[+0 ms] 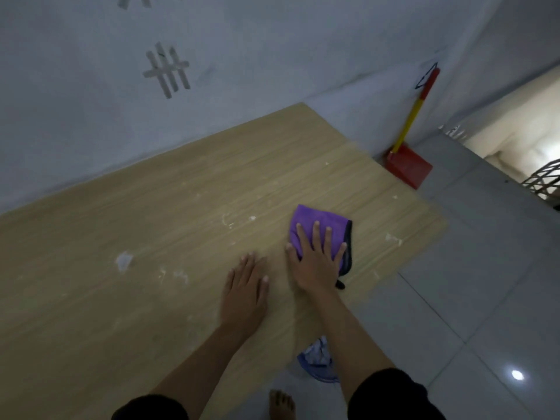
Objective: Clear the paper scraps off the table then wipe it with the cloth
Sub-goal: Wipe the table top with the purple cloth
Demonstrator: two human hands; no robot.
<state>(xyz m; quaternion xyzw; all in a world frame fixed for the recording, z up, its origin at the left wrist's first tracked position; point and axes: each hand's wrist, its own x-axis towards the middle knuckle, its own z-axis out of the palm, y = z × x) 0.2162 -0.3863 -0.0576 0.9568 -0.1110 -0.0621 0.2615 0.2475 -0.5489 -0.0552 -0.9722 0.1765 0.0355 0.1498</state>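
Note:
A folded purple cloth (pixel 309 216) with a dark edge lies on the light wooden table (pixel 151 313), near its right end. My right hand (pixel 315 259) presses flat on the cloth, fingers spread. My left hand (pixel 245 286) rests flat on the bare tabletop just to the left of it, holding nothing. A small white paper scrap (pixel 123 261) lies to the left. Smaller white bits and smears, such as the fleck (pixel 393 238) by the right edge, dot the surface.
The table stands against a grey wall (pixel 272 40). A red dustpan (pixel 407 168) with a yellow-and-red handle leans in the corner beyond the right end. A blue bin (pixel 318 363) holding paper sits on the tiled floor below the near edge, beside my bare foot (pixel 281 404).

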